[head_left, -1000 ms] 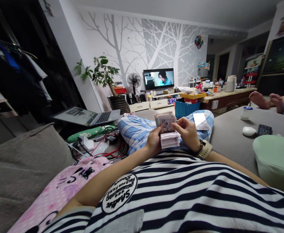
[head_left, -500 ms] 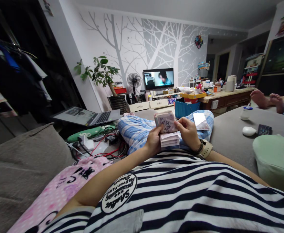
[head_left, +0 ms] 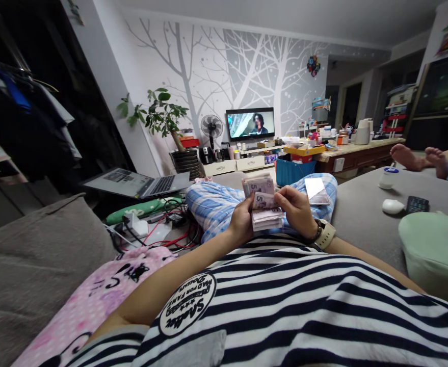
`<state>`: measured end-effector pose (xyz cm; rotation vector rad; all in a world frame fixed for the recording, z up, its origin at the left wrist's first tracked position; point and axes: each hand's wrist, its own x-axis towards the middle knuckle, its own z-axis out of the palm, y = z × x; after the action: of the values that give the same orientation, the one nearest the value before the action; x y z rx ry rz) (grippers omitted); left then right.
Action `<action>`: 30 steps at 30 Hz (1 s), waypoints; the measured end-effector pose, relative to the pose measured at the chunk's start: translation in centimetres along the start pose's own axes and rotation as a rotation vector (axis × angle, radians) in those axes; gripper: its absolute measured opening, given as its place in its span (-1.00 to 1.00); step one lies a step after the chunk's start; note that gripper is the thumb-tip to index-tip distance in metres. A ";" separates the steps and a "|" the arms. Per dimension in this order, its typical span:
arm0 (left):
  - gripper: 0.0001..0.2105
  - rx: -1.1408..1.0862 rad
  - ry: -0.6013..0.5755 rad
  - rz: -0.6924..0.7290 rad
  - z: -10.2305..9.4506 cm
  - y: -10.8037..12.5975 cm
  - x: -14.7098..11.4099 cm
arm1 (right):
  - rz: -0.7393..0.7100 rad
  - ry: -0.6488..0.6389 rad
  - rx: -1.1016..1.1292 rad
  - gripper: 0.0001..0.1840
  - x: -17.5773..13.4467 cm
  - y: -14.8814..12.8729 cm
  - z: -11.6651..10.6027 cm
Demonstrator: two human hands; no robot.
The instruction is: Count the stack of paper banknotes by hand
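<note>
Gripping banknote stack (head_left: 264, 206) (long axis crosswise), both hands (head_left: 269, 214)

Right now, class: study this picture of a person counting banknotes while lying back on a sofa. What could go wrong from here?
1. The stack of banknotes is pinched only between the left hand and right hand; loose notes could slip onto the lap.
2. The phone balances on the raised knee and might slide off.
3. The lit television could cause a miscount.
</note>
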<state>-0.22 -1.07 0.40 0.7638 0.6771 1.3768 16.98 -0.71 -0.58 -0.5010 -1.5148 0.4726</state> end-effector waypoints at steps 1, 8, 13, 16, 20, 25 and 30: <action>-0.72 -0.001 0.005 0.003 0.0 0.0 0.0 | 0.001 0.001 0.003 -0.37 0.0 0.0 0.0; -0.68 -0.001 -0.045 0.008 -0.3 -0.2 0.1 | 0.011 0.000 0.011 -0.39 0.0 0.0 0.0; -0.74 0.005 -0.018 0.013 0.0 -0.1 -0.1 | -0.006 0.005 0.008 -0.38 0.0 0.1 0.0; -0.77 -0.003 -0.004 -0.001 0.3 0.0 -0.2 | -0.023 -0.002 0.017 -0.38 -0.1 0.2 0.0; -0.75 -0.042 -0.018 -0.010 0.3 0.0 -0.4 | -0.029 -0.024 0.019 -0.35 -0.2 0.4 -0.2; -0.71 -0.054 -0.039 -0.012 0.6 0.0 -0.7 | -0.018 -0.033 0.016 -0.26 -0.4 0.7 -0.1; -0.73 -0.090 -0.052 0.009 0.8 -0.2 -0.5 | 0.027 -0.041 0.028 -0.29 -0.4 0.7 0.0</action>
<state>0.48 -1.69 0.67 0.7294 0.5680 1.3812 17.01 -0.35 -1.34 -0.4926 -1.5406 0.5273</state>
